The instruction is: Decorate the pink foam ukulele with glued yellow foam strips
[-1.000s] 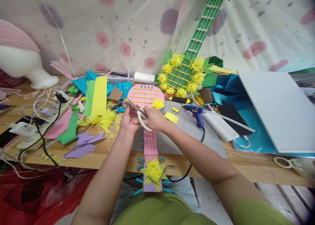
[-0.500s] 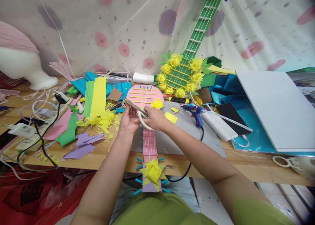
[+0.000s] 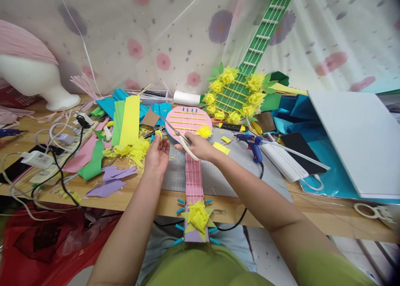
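My left hand [image 3: 158,156] is pinched on a small piece of yellow paper [image 3: 158,134], palm turned up. White-handled scissors [image 3: 187,146] are in my right hand [image 3: 199,146], blades pointing up and left over a pink paper guitar [image 3: 191,120]. The guitar lies with its neck toward me; it has yellow strips across the round body, white strings and one yellow paper flower [image 3: 204,131] at the body's lower right. A larger yellow flower [image 3: 198,217] sits on its head, between blue pegs.
A green paper guitar [image 3: 237,92] with yellow flowers leans at the back. A blue glue gun [image 3: 253,146] lies right, beside a white power bank [image 3: 281,161]. Yellow paper scraps [image 3: 131,152], purple pieces [image 3: 109,181] and a cable-laden power strip [image 3: 59,156] lie left.
My hands have moved apart. The scissors have come away from my left hand, whose fingertips now show the yellow paper piece. The view has shifted slightly left.
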`<act>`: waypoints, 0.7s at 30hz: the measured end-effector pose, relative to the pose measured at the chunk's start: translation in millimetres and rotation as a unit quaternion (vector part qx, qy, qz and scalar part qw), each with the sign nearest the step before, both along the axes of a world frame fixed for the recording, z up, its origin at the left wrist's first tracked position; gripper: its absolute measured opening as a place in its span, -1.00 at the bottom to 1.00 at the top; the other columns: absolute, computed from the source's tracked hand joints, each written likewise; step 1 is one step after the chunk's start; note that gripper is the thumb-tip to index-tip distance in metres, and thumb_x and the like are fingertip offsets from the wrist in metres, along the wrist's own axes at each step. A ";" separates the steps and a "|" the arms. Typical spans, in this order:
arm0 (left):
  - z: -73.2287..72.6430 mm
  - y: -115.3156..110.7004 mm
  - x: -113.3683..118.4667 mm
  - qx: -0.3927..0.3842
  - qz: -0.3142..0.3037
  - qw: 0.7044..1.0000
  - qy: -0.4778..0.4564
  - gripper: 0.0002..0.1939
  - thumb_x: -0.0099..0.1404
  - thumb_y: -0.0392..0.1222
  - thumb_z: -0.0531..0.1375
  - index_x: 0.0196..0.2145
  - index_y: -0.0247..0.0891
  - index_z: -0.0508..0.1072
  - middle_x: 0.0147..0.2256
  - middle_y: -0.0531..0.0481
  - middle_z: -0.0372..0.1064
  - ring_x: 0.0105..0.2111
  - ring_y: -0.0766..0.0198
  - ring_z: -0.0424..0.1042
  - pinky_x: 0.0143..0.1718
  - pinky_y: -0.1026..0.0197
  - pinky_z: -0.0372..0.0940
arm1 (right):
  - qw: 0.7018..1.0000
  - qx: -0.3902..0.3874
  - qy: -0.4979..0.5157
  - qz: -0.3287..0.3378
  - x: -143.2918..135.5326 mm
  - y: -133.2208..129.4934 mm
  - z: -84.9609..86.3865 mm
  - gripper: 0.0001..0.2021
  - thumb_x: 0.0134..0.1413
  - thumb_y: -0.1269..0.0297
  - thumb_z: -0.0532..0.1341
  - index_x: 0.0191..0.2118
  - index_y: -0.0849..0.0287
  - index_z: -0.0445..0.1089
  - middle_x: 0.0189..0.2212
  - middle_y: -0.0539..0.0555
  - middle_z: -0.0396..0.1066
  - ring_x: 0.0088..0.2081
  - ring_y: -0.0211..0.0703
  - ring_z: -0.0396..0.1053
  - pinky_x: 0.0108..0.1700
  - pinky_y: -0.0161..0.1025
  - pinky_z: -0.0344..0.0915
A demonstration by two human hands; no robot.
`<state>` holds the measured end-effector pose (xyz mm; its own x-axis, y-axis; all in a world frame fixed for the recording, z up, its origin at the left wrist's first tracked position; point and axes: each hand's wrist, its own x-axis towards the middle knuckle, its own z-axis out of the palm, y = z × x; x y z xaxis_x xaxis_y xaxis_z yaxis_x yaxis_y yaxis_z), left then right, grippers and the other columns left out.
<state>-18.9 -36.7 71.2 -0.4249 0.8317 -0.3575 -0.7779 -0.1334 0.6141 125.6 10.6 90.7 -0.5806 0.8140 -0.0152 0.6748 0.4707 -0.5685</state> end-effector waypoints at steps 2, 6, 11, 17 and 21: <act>2.7 -5.0 -0.6 0.019 0.022 0.998 0.057 -0.86 0.05 -0.28 0.30 -0.48 -0.25 0.37 -0.53 0.14 0.40 -0.42 0.47 0.42 -0.18 0.35 0.30 | 0.999 -0.023 0.010 0.030 2.2 0.2 1.6 -0.55 0.02 -0.18 0.07 -0.25 0.16 0.19 -0.36 0.03 0.36 -0.36 -0.21 0.27 -0.37 -0.35 0.06; 7.4 -11.1 -1.9 0.054 0.011 0.984 0.171 -0.78 -0.06 -0.24 0.34 -0.48 -0.23 0.35 -0.49 0.16 0.40 -0.36 0.41 0.43 -0.12 0.26 0.30 | 0.996 -0.019 0.001 0.092 8.2 -0.3 4.9 -0.55 -0.04 -0.17 0.13 -0.26 0.16 0.18 -0.38 0.02 0.34 -0.37 -0.21 0.26 -0.37 -0.35 0.06; 7.3 -11.8 -4.9 0.083 -0.038 0.969 0.230 -0.77 -0.09 -0.20 0.34 -0.51 -0.24 0.35 -0.43 0.14 0.40 -0.34 0.41 0.41 -0.09 0.20 0.31 | 0.992 -0.025 -0.013 0.121 12.8 1.2 5.8 -0.57 -0.04 -0.12 0.15 -0.26 0.18 0.19 -0.34 0.06 0.36 -0.35 -0.20 0.26 -0.35 -0.34 0.06; 5.1 -11.3 -5.8 0.072 -0.048 0.971 0.223 -0.73 -0.18 -0.22 0.37 -0.53 -0.27 0.35 -0.48 0.12 0.37 -0.38 0.39 0.39 -0.20 0.18 0.38 | 0.993 -0.033 -0.002 0.112 13.0 1.3 2.0 -0.59 -0.03 -0.11 0.14 -0.28 0.17 0.20 -0.38 0.03 0.34 -0.38 -0.22 0.23 -0.37 -0.35 0.06; 1.9 -9.5 -6.4 0.061 -0.039 0.971 0.229 -0.68 -0.23 -0.18 0.39 -0.53 -0.29 0.35 -0.48 0.10 0.37 -0.39 0.37 0.39 -0.31 0.21 0.41 | 0.994 -0.029 0.007 0.105 12.4 0.5 0.0 -0.58 -0.05 -0.12 0.16 -0.31 0.17 0.20 -0.42 0.01 0.30 -0.40 -0.23 0.20 -0.38 -0.35 0.04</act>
